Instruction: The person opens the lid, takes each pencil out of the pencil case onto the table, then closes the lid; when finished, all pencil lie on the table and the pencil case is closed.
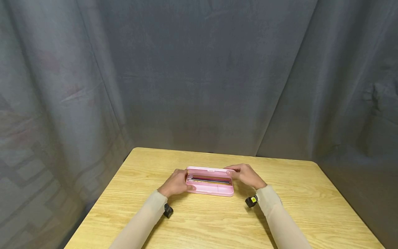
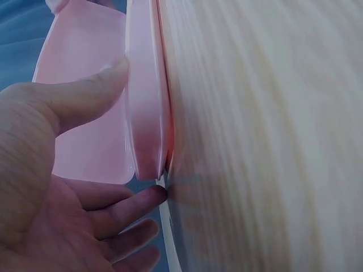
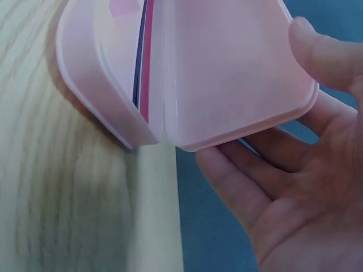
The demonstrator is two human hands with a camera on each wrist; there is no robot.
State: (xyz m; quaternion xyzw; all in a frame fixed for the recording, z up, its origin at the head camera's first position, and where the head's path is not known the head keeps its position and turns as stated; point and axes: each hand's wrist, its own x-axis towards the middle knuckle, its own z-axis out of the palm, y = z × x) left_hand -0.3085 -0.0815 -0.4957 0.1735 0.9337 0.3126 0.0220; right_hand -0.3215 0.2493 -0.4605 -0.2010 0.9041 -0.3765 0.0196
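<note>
A pink pencil case [image 1: 205, 188] lies on the table with its lid [image 3: 238, 68] raised at the back. Several pencils [image 1: 209, 180] lie lengthwise inside it, a dark one and a red one among them. My left hand [image 1: 176, 184] grips the case's left end, the thumb [image 2: 93, 99] over the front rim and the other fingers around the end. At the opposite end my right hand [image 1: 247, 175] holds the lid's right corner, thumb at its edge and fingers behind it.
The case stands on a light wooden table [image 1: 205, 224]. Grey curtains [image 1: 199, 76] hang behind the table and at both sides. A small black camera is strapped to each wrist, over pale sleeves [image 1: 140, 221].
</note>
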